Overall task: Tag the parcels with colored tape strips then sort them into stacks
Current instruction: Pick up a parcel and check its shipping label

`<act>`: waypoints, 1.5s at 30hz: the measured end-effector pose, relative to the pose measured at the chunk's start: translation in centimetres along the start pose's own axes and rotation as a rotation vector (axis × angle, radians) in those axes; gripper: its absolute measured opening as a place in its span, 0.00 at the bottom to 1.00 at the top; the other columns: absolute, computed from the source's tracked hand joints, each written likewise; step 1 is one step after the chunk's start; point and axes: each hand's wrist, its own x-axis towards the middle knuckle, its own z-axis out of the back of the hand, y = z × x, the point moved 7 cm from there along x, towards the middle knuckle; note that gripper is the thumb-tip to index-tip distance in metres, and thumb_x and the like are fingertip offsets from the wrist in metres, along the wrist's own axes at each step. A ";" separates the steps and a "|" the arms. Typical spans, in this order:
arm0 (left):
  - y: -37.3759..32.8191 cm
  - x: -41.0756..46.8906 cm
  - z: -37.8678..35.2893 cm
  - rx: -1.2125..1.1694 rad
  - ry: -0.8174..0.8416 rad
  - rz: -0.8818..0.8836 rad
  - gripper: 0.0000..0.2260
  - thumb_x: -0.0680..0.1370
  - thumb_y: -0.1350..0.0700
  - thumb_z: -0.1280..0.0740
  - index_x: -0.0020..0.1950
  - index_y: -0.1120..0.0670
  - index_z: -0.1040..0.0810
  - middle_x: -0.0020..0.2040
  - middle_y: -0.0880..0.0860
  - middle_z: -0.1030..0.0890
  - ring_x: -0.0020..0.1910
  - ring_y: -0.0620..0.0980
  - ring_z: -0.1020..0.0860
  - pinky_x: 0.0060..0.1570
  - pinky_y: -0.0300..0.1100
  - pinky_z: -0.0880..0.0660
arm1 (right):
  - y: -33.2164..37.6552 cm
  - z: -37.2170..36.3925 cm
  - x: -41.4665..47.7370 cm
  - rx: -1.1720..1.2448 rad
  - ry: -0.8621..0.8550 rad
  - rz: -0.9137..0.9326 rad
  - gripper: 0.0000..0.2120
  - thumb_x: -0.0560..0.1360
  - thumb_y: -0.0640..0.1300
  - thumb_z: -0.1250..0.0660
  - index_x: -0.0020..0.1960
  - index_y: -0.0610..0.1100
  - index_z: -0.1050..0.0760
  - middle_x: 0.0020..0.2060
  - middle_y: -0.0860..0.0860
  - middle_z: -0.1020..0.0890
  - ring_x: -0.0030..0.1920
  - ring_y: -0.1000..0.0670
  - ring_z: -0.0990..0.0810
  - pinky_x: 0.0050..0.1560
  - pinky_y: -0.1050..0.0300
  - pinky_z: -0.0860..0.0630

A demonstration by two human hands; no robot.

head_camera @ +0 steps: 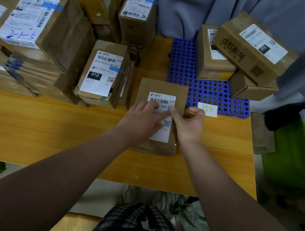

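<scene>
A flat brown parcel (162, 88) with a white shipping label lies on the wooden table (43, 126) in front of me. My left hand (142, 119) rests flat on its label, fingers spread and pressing down. My right hand (189, 123) is beside it at the label's right edge, with thumb and forefinger pinching a short blue tape strip (168, 110) against the label. Most of the strip is hidden by my fingers.
Tagged parcels stand stacked at the left, one with blue tape (102, 74), a big one behind (42, 20) and a tall one (139, 13). A blue perforated mat (186, 70) at the back right carries three boxes (251, 49). A small paper note (207, 109) lies by the mat. Green crates (299, 157) stand right of the table.
</scene>
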 end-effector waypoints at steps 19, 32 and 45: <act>4.4 -6.4 12.0 -0.618 -0.582 0.318 0.26 0.75 0.52 0.30 0.71 0.51 0.35 0.65 0.50 0.31 0.63 0.49 0.30 0.61 0.46 0.27 | 10.2 0.6 -6.6 0.344 0.237 0.200 0.21 0.73 0.46 0.28 0.63 0.51 0.31 0.54 0.54 0.21 0.55 0.53 0.21 0.53 0.55 0.22; 16.6 -12.9 27.9 -0.643 -0.957 0.612 0.28 0.74 0.41 0.36 0.73 0.46 0.36 0.68 0.49 0.29 0.65 0.51 0.30 0.63 0.56 0.29 | 29.0 -10.7 -13.4 0.322 0.687 0.472 0.20 0.73 0.44 0.29 0.63 0.48 0.29 0.57 0.50 0.21 0.56 0.51 0.21 0.52 0.58 0.25; 18.6 -12.5 28.6 -0.238 -0.717 0.760 0.23 0.77 0.44 0.38 0.70 0.51 0.31 0.72 0.55 0.35 0.70 0.57 0.40 0.68 0.51 0.41 | 28.7 -15.0 -12.7 0.069 0.651 0.444 0.23 0.76 0.58 0.36 0.67 0.50 0.32 0.52 0.56 0.25 0.51 0.57 0.25 0.59 0.51 0.25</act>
